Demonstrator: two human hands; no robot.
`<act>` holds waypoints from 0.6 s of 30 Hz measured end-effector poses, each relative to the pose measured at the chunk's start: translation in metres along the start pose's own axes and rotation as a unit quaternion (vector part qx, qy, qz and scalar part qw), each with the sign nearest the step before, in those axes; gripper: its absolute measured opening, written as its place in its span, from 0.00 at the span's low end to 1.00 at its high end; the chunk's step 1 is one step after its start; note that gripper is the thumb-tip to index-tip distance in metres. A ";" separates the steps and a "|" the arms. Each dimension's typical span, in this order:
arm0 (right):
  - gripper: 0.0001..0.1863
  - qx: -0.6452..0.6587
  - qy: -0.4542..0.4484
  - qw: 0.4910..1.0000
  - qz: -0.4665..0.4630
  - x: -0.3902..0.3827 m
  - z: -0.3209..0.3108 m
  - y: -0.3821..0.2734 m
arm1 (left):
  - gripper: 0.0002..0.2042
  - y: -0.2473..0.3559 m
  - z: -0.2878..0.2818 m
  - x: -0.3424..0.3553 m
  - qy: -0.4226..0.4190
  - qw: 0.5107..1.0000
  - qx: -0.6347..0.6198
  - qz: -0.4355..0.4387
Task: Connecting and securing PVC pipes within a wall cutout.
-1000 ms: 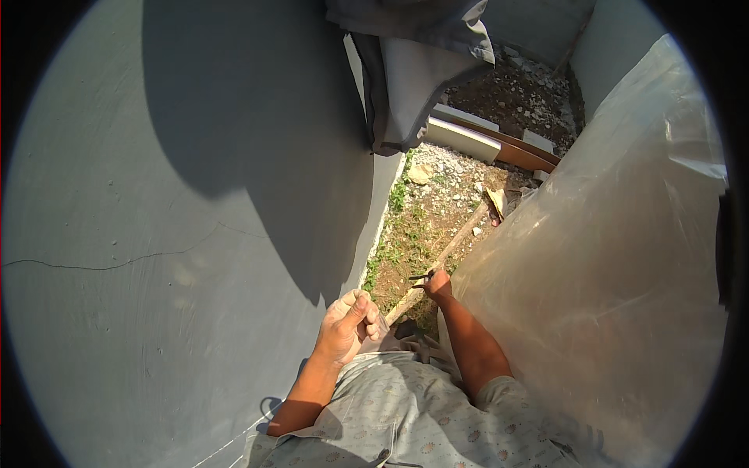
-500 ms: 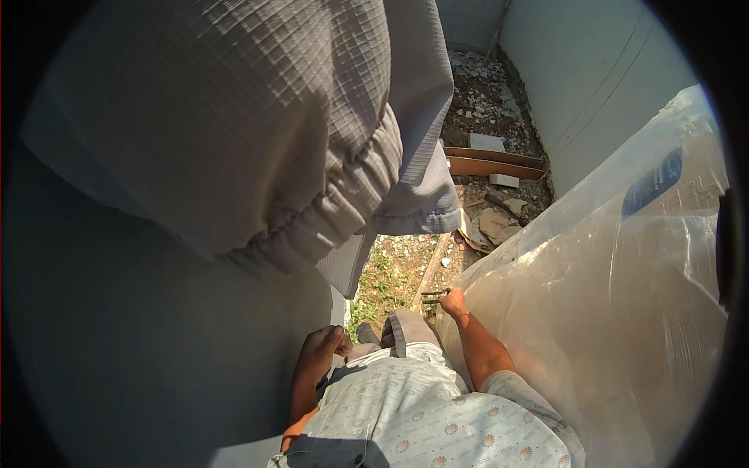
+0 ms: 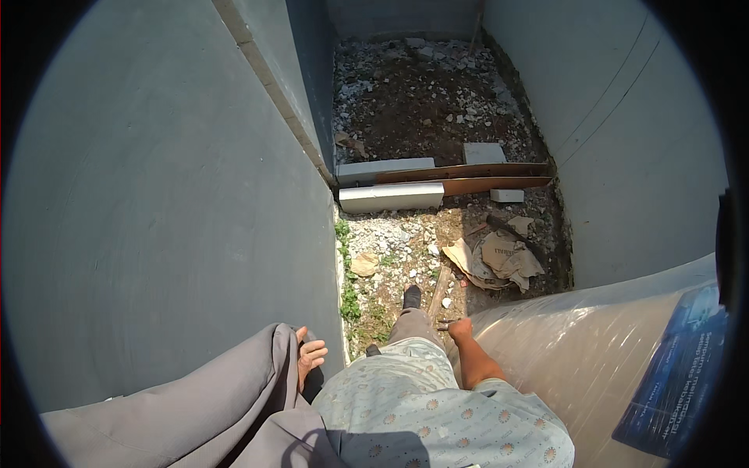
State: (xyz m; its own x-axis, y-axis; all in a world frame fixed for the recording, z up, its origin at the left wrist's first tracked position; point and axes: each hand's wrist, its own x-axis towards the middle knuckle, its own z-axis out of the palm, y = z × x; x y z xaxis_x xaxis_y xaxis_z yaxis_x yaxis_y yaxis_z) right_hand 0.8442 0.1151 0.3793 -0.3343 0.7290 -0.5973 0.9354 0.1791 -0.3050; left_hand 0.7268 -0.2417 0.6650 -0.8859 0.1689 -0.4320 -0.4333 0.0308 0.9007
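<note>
We see the left hand (image 3: 310,359) at the edge of a grey cloth (image 3: 179,402), its fingers loosely bent and the thumb apart from them. The cloth hides the wrist and part of the palm, so we cannot tell whether the hand grips it. This cloth lies in broad folds in front of the grey wall (image 3: 195,234), its near part reaching the patterned shirt (image 3: 437,413).

We find the right hand (image 3: 460,331) closed around a small dark tool (image 3: 444,324), whose two prongs stick out to the left of the fist, over the ground (image 3: 390,234). Just beside that arm, on its right, stands a bulky bundle (image 3: 562,335) in clear plastic, with a blue label (image 3: 675,374) near its right side.

Below us, a dark-covered foot (image 3: 412,296) is on the ground, with a wooden strip (image 3: 441,287) just to its right. Green weeds (image 3: 348,304) grow along the ground's left edge, and torn brown paper (image 3: 503,259) lies toward its right edge. Farther off, we see brown boards (image 3: 499,185) running across to the right edge, a long white block (image 3: 390,198) in front of their left part, and a small white block (image 3: 507,196) on the near side of their right part.
</note>
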 end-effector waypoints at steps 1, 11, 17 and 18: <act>0.13 -0.002 -0.043 0.999 0.012 0.018 -0.005 -0.012 | 0.27 0.012 0.008 0.014 0.051 0.998 -0.042 0.017; 0.15 0.025 0.009 0.999 -0.025 0.170 -0.086 -0.138 | 0.30 0.057 0.057 0.191 0.158 0.980 0.051 -0.107; 0.21 0.041 0.007 0.998 -0.041 0.236 -0.117 -0.204 | 0.21 0.014 0.072 0.300 0.124 0.959 0.092 -0.236; 0.21 0.059 0.021 0.998 -0.012 0.246 -0.121 -0.217 | 0.21 0.005 0.076 0.322 0.105 0.954 0.094 -0.264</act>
State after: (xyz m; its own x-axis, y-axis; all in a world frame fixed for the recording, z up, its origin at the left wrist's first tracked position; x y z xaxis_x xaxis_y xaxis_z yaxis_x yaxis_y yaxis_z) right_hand 0.5731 0.3350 0.3883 -0.3495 0.7527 -0.5579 0.9060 0.1198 -0.4059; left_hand 0.4518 -0.1127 0.5338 -0.5752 -0.1187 -0.8094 -0.8080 0.2373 0.5393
